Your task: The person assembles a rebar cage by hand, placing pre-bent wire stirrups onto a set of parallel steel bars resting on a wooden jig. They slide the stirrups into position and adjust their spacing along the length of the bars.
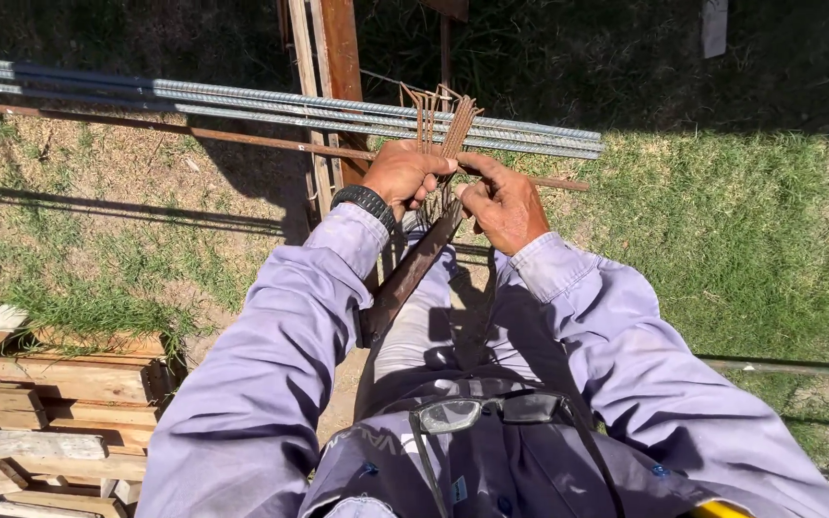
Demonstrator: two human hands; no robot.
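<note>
Both hands meet at a bundle of thin rusty wire ties point(441, 125), which stands up from the long horizontal run of grey ribbed steel reinforcing bars point(271, 104). The left hand point(403, 176) is clenched around the lower part of the bundle, just below the bars, with a black band on the wrist point(367, 201). The right hand point(501, 203) sits just beside it on the other side of the bundle, its fingertips pinching the strands while the thumb points toward the left hand. A flat rusty steel strip point(413, 269) slants down from under the hands toward the person's lap.

To do this well, I judge that the left hand should keep the bundle steady against the bars while the right draws out 1 strand at a time, so the ends (splayed at the top) do not tangle or prick the fingers.

The work is outdoors in strong sun. Below the bars lies patchy green grass with bare earth point(107, 249), crossed by long shadows. Behind the bars stand 2 upright rusty steel posts point(338, 58). Well to the left of the bars, low in view, is a stack of pale weathered timber boards point(45, 412). A pair of clear safety glasses point(486, 411) hangs on the chest of the lilac work shirt point(271, 384).
</note>
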